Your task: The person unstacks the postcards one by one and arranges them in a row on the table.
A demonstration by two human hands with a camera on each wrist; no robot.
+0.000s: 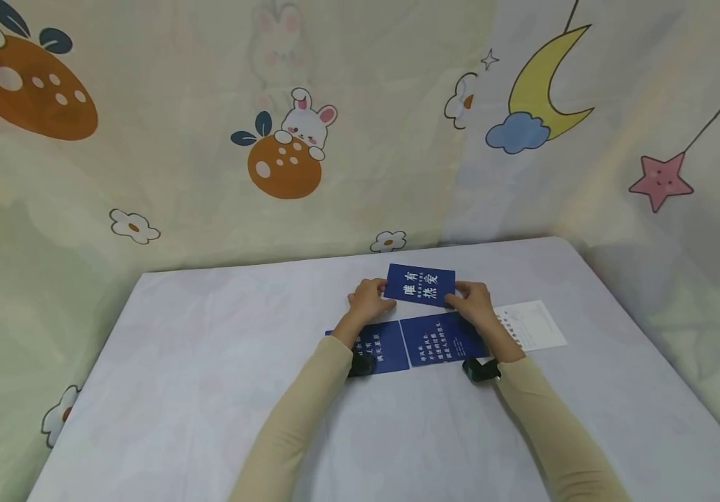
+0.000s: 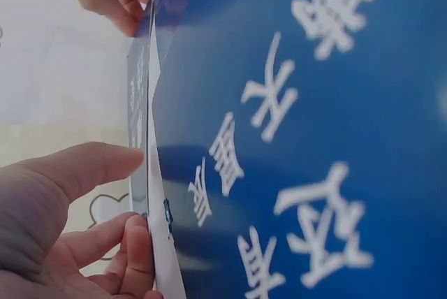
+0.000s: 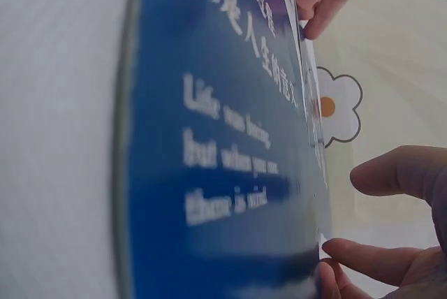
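Observation:
Both hands hold a dark blue postcard (image 1: 419,285) with white lettering by its two short ends, at the far part of the table. My left hand (image 1: 369,301) pinches its left end, thumb and fingertips at the edge in the left wrist view. At the other end is my right hand (image 1: 474,304), its thumb over the near corner in the head view; the right wrist view shows this thumb raised a little from the edge. Just nearer lie two more blue postcards, a left one (image 1: 391,347) partly under the left wrist and a right one (image 1: 438,340) beside it.
A white printed card (image 1: 538,324) lies right of the blue row, partly behind the right wrist. The white-covered table (image 1: 209,390) backs onto a patterned cloth wall (image 1: 178,174). Dark wrist devices, one of them the right strap (image 1: 481,369), sit low over the cards.

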